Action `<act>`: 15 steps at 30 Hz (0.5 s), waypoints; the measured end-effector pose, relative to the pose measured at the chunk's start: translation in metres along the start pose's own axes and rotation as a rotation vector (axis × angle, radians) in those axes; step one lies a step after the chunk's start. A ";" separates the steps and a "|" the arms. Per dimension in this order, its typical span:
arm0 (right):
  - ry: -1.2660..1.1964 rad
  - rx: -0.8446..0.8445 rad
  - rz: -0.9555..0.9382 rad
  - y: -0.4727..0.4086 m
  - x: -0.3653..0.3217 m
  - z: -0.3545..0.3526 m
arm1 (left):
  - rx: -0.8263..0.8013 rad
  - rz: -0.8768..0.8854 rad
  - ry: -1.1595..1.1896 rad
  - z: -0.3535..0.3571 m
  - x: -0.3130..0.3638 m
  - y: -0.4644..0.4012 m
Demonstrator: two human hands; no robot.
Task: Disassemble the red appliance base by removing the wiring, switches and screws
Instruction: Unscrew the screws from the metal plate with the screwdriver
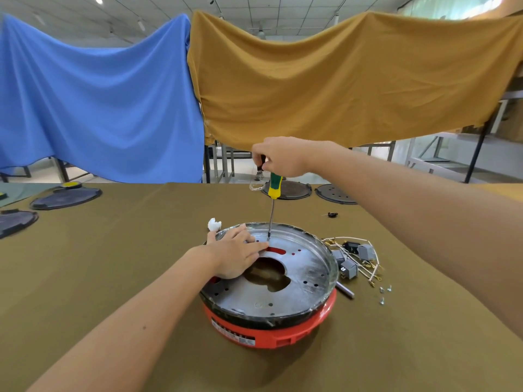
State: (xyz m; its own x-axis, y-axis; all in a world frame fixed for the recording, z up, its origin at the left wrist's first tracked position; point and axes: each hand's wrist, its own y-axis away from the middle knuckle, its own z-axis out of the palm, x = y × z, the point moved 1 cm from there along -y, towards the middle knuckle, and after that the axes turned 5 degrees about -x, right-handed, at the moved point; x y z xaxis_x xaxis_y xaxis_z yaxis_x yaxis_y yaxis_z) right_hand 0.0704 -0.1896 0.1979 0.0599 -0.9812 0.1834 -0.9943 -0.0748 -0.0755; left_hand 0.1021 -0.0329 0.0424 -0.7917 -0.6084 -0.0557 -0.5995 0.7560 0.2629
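- The red appliance base (271,332) sits on the olive table cover (113,278), its grey metal plate (283,290) facing up; the right hand (283,158) is curled round the top of a green-and-yellow screwdriver (274,186), held upright with its tip on the plate at about 12 o'clock
- The left hand (236,251) rests with straight fingers at the plate's 10 o'clock, fingertips just beside the tip
- Removed wiring and switches (353,258) lie at 3 o'clock, loose screws (382,291) near them
- A label (233,332) on the base's front is too small to read
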 end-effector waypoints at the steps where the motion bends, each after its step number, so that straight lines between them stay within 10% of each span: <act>1: -0.183 -0.001 -0.032 0.002 0.000 -0.003 | 0.004 0.000 0.004 0.000 0.000 0.000; 5: -0.557 -0.009 -0.051 0.005 -0.002 -0.005 | 0.006 0.001 0.000 0.001 -0.001 -0.002; 11: 0.144 0.025 0.142 -0.006 -0.005 -0.001 | 0.003 0.011 0.005 0.002 -0.003 -0.003; 15: -0.361 -0.027 -0.020 -0.002 -0.001 -0.006 | 0.011 0.005 -0.006 0.003 -0.002 -0.004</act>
State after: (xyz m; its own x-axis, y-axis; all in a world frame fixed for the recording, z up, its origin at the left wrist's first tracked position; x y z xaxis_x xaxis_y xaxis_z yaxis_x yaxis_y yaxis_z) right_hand 0.0721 -0.1874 0.2033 0.1012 -0.9795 -0.1739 -0.9944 -0.0941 -0.0485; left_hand 0.1059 -0.0337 0.0391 -0.7956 -0.6028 -0.0604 -0.5964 0.7618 0.2529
